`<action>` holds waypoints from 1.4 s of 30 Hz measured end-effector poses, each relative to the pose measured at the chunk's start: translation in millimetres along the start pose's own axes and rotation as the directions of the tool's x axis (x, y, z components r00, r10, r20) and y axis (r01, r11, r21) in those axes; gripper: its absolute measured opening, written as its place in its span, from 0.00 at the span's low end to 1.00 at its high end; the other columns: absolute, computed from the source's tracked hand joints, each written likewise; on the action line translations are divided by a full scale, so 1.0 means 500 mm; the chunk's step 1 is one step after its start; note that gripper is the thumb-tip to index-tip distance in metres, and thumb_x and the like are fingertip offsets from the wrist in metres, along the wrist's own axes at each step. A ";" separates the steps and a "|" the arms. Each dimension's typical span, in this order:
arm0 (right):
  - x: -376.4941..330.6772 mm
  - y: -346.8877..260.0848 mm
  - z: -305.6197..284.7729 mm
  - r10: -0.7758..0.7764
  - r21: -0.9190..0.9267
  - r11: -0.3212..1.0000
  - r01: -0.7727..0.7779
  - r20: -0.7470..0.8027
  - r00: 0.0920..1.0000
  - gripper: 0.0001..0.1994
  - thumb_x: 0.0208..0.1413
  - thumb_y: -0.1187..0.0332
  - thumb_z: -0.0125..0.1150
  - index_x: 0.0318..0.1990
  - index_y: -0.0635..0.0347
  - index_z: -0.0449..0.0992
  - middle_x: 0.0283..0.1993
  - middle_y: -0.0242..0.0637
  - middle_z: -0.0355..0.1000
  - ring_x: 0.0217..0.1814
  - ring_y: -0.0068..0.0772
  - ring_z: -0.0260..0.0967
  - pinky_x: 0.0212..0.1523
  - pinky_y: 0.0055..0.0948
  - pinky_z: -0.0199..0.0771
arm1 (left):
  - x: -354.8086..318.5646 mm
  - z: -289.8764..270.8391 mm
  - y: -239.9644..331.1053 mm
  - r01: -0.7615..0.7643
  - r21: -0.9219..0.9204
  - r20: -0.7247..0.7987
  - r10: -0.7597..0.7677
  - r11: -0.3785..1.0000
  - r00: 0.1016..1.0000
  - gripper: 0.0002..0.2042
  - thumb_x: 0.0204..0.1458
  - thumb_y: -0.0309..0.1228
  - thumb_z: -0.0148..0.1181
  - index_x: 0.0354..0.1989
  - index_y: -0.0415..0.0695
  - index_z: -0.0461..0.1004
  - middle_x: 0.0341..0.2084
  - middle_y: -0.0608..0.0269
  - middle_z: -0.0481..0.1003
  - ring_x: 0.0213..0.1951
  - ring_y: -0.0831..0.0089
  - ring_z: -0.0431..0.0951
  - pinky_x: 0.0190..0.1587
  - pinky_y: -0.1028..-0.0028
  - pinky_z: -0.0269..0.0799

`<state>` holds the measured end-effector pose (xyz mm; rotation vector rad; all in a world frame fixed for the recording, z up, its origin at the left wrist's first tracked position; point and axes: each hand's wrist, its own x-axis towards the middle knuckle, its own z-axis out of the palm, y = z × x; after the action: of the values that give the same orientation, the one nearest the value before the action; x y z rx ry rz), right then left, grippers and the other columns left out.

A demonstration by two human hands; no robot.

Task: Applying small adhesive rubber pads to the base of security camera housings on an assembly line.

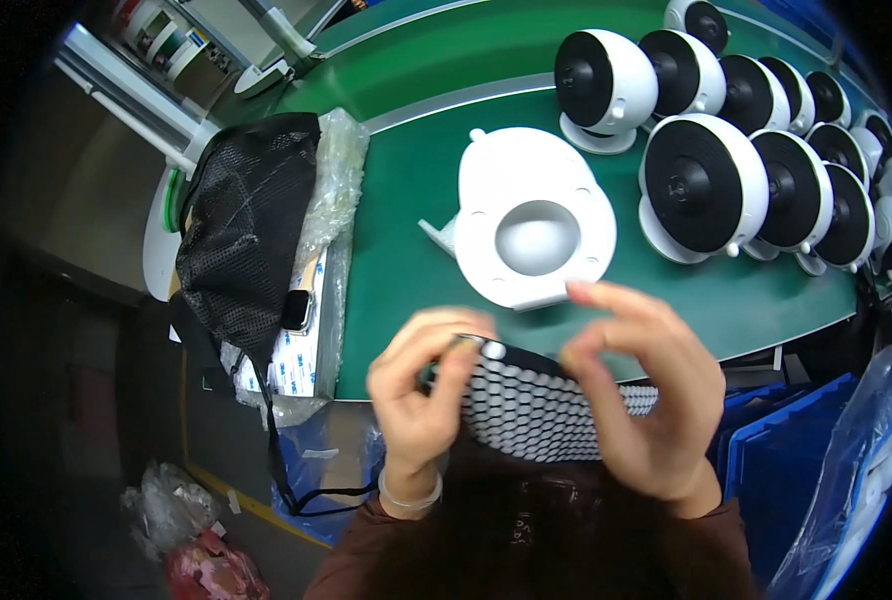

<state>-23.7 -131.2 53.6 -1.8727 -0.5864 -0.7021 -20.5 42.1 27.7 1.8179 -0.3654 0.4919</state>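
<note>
Between left hand (414,390) and right hand (661,385), dotted black-and-white sheet (531,412); left pinches its edge, right thumb and fingers parted beside it. Beyond both hands, white casing (506,175) on green surface (396,300).

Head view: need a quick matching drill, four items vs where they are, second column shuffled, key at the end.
Things:
1. black mesh bag
2. black-and-white patterned sheet
3. white part with a round grey centre
4. blue bin

Places:
A. lying around the middle of the green tabletop
B. lower right, past the tabletop's near edge
C. pinched at its edge by the left hand
D. at the tabletop's left side, beside clear plastic wrap

Pairs: 1-D, 2-C, 3-A, 4-B
</note>
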 end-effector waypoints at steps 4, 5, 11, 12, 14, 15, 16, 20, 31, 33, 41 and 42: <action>0.034 0.009 0.041 0.002 -0.186 0.983 0.006 0.045 0.999 0.04 0.41 0.76 0.58 0.27 0.60 0.70 0.33 0.37 0.71 0.37 0.38 0.69 0.34 0.29 0.69 | 0.003 0.018 -0.009 0.010 -0.007 0.012 -0.010 1.000 1.000 0.05 0.42 0.18 0.56 0.28 0.35 0.75 0.33 0.49 0.74 0.32 0.69 0.76 0.34 0.78 0.70; 0.037 0.006 0.047 0.048 -0.176 0.984 -0.039 0.046 0.998 0.04 0.40 0.79 0.57 0.27 0.63 0.71 0.33 0.40 0.71 0.36 0.38 0.69 0.35 0.27 0.69 | 0.005 0.018 -0.014 0.018 -0.013 0.001 -0.018 1.000 1.000 0.05 0.42 0.18 0.56 0.28 0.35 0.75 0.33 0.50 0.74 0.31 0.70 0.76 0.33 0.79 0.70; 0.039 0.012 0.067 0.089 -0.204 0.975 -0.085 0.006 0.996 0.05 0.39 0.78 0.58 0.25 0.59 0.69 0.26 0.35 0.68 0.31 0.36 0.67 0.29 0.28 0.66 | 0.017 0.022 -0.030 -0.045 -0.035 -0.008 0.045 0.998 0.999 0.05 0.43 0.17 0.56 0.29 0.34 0.74 0.29 0.55 0.75 0.29 0.73 0.75 0.31 0.80 0.69; 0.040 0.012 0.069 0.083 -0.207 0.975 -0.079 0.013 0.996 0.05 0.39 0.78 0.58 0.25 0.60 0.69 0.26 0.35 0.68 0.31 0.36 0.67 0.29 0.28 0.66 | 0.018 0.022 -0.031 -0.054 -0.029 -0.015 0.053 0.998 0.998 0.05 0.43 0.17 0.56 0.29 0.34 0.74 0.28 0.55 0.75 0.29 0.73 0.75 0.31 0.80 0.69; 0.041 0.013 0.071 0.079 -0.211 0.975 -0.073 0.023 0.997 0.05 0.39 0.78 0.58 0.26 0.60 0.69 0.26 0.35 0.68 0.31 0.36 0.67 0.30 0.29 0.66 | 0.019 0.022 -0.033 -0.043 -0.036 -0.026 0.042 0.998 0.999 0.04 0.43 0.18 0.57 0.29 0.33 0.74 0.28 0.55 0.74 0.28 0.73 0.75 0.31 0.80 0.69; 0.041 0.013 0.072 0.071 -0.217 0.974 -0.066 0.016 0.997 0.06 0.39 0.78 0.58 0.26 0.60 0.69 0.26 0.35 0.68 0.31 0.37 0.67 0.30 0.29 0.66 | 0.020 0.023 -0.034 -0.060 -0.030 -0.027 0.059 0.998 0.998 0.04 0.43 0.18 0.57 0.29 0.34 0.74 0.28 0.55 0.75 0.28 0.73 0.75 0.30 0.80 0.69; 0.042 0.014 0.073 0.063 -0.223 0.973 -0.059 0.010 0.998 0.06 0.39 0.79 0.58 0.26 0.60 0.68 0.26 0.35 0.68 0.31 0.37 0.66 0.30 0.29 0.66 | 0.021 0.023 -0.036 -0.076 -0.024 -0.029 0.076 0.997 0.997 0.04 0.42 0.18 0.57 0.28 0.34 0.73 0.28 0.55 0.75 0.28 0.73 0.75 0.30 0.80 0.69; 0.041 0.014 0.076 0.044 -0.223 0.974 -0.038 0.023 0.999 0.07 0.38 0.80 0.58 0.26 0.61 0.68 0.26 0.36 0.68 0.31 0.38 0.66 0.30 0.30 0.66 | 0.023 0.021 -0.033 -0.097 -0.021 -0.021 0.096 0.995 0.995 0.04 0.43 0.18 0.58 0.28 0.34 0.74 0.28 0.56 0.74 0.26 0.74 0.75 0.28 0.81 0.69; 0.041 0.008 0.071 0.111 -0.185 0.977 -0.110 -0.003 0.994 0.07 0.42 0.85 0.56 0.28 0.63 0.69 0.32 0.38 0.69 0.32 0.24 0.67 0.24 0.14 0.64 | 0.019 0.012 -0.034 -0.118 -0.046 -0.017 0.118 0.992 0.993 0.05 0.42 0.16 0.56 0.29 0.34 0.73 0.30 0.54 0.75 0.28 0.73 0.76 0.29 0.81 0.70; 0.037 0.018 0.066 0.107 -0.055 0.991 -0.119 -0.183 0.977 0.06 0.45 0.84 0.55 0.31 0.63 0.70 0.33 0.37 0.70 0.33 0.23 0.69 0.26 0.13 0.65 | 0.006 0.005 -0.022 -0.026 -0.053 -0.007 0.025 0.998 1.000 0.05 0.42 0.15 0.54 0.29 0.33 0.73 0.32 0.53 0.76 0.28 0.73 0.76 0.29 0.81 0.70; -0.024 0.007 0.027 0.247 0.165 0.938 -0.305 0.301 0.921 0.09 0.38 0.76 0.63 0.31 0.64 0.73 0.26 0.40 0.70 0.27 0.39 0.69 0.28 0.28 0.68 | -0.009 -0.020 0.029 -0.028 -0.020 0.009 0.029 0.999 1.000 0.04 0.42 0.15 0.53 0.28 0.32 0.73 0.22 0.59 0.75 0.23 0.76 0.75 0.27 0.82 0.67; -0.028 0.008 0.023 0.285 0.176 0.924 -0.339 0.273 0.919 0.08 0.38 0.76 0.63 0.30 0.63 0.73 0.25 0.39 0.69 0.25 0.38 0.69 0.26 0.27 0.67 | -0.007 -0.015 0.030 0.004 -0.052 0.039 -0.002 0.999 0.999 0.03 0.42 0.16 0.55 0.27 0.32 0.73 0.21 0.60 0.75 0.22 0.78 0.74 0.26 0.83 0.67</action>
<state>-28.7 -123.4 37.5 -1.7983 -0.4787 -0.1878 -31.8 44.6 40.3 1.7787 -0.3980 0.4416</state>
